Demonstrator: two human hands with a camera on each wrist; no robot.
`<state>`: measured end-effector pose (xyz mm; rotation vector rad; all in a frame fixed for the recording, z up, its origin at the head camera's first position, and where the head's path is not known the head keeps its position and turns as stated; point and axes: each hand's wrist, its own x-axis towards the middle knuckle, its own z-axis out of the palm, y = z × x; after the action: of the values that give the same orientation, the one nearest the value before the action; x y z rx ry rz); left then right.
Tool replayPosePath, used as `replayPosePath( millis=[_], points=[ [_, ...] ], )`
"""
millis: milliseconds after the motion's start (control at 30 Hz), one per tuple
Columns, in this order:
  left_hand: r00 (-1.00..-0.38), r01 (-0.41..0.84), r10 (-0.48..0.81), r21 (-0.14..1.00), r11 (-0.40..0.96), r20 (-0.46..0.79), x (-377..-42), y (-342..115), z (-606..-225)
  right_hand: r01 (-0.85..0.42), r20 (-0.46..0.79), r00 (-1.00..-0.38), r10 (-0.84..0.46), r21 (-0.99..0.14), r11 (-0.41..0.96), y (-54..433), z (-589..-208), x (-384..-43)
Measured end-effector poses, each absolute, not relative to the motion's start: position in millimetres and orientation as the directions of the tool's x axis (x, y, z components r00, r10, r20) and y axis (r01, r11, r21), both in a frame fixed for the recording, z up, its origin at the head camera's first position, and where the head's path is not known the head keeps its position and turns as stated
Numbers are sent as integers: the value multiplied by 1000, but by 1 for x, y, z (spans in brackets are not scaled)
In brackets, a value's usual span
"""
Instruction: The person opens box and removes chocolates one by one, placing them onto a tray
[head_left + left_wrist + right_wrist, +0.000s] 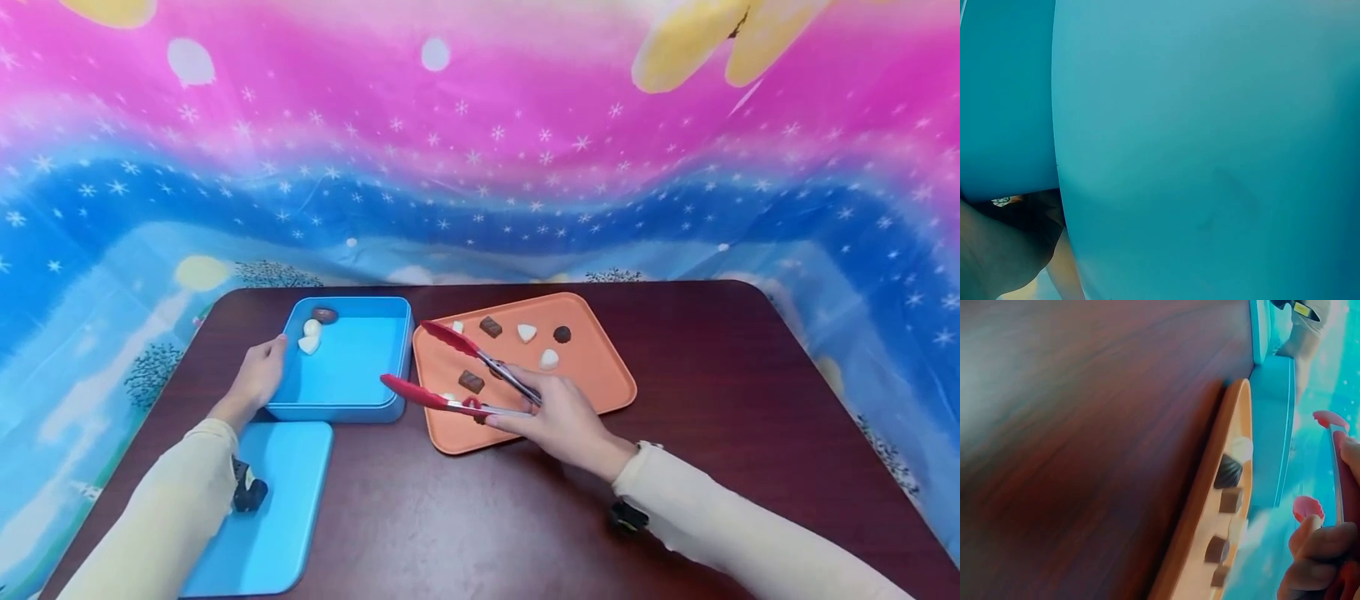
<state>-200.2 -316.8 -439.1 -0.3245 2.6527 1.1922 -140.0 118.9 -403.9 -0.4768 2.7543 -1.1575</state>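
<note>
My right hand [562, 421] holds metal tongs [517, 383] with red tips. The tongs are spread, with nothing seen between the tips, and reach over the left of an orange tray [600, 383] toward a blue box [345, 412]. On the tray lie several brown and white chocolate pieces, among them a ridged dark brown chocolate [1229, 472]. Inside the box, a brown oval chocolate [324, 315] and two white chocolates [310, 342] sit in the far left corner. At the box's left wall, my left hand [258, 375] grips its side; some fingers are hidden.
A blue lid [292, 500] lies flat in front of the box, partly under my left forearm. The dark wooden table [450, 533] extends to the right of the tray. A colourful cloth [480, 167] hangs behind and around the table.
</note>
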Motion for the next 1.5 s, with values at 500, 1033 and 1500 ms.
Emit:
replayPosePath(
  millis=[500,1033,1500],
  points=[
    [-953,-286,-112,719,633,-281,-199,-317,-439,-315,1,-905,-426,-675,667,40,-403,-173],
    [-944,-317,-141,696,645,-300,-200,-317,-439,-379,37,-898,-438,-568,730,-14,-417,-203],
    [-952,-295,-139,701,649,-272,-203,-314,-438,-468,71,-870,-487,-429,773,-21,-412,-209]
  ],
)
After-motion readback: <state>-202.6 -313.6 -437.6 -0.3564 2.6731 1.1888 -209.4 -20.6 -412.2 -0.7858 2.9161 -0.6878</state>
